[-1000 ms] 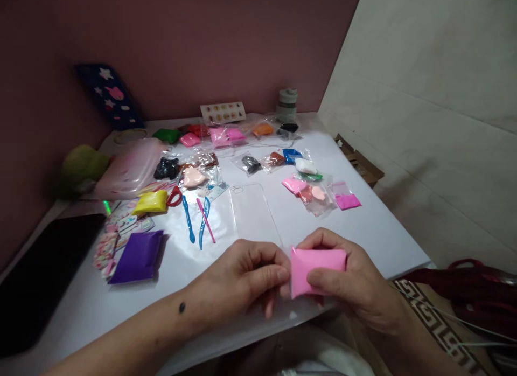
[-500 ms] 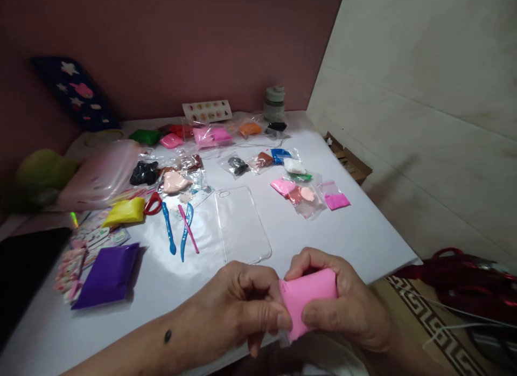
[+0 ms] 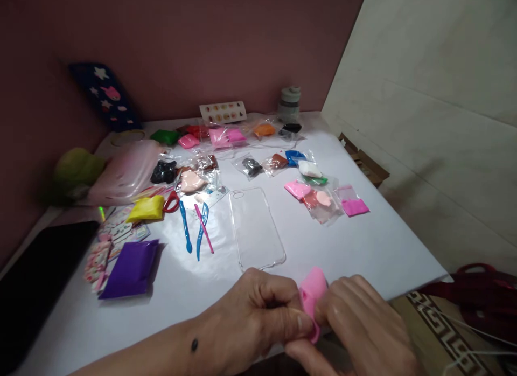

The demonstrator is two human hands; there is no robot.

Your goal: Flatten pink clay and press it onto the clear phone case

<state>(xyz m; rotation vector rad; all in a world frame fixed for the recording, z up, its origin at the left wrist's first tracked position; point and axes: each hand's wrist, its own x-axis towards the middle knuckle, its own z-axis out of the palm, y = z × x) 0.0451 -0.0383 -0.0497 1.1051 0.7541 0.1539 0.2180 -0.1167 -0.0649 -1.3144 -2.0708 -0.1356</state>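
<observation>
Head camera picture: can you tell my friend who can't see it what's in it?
A left hand and a right hand pinch a soft pink packet between them at the near edge of a white table. Beyond them lie a clear phone case, a purple packet, blue and pink plastic tools and many small bags of coloured clay.

no legible text, labels or numbers anywhere

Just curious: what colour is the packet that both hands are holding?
The packet is pink; the head view shows it.
</observation>
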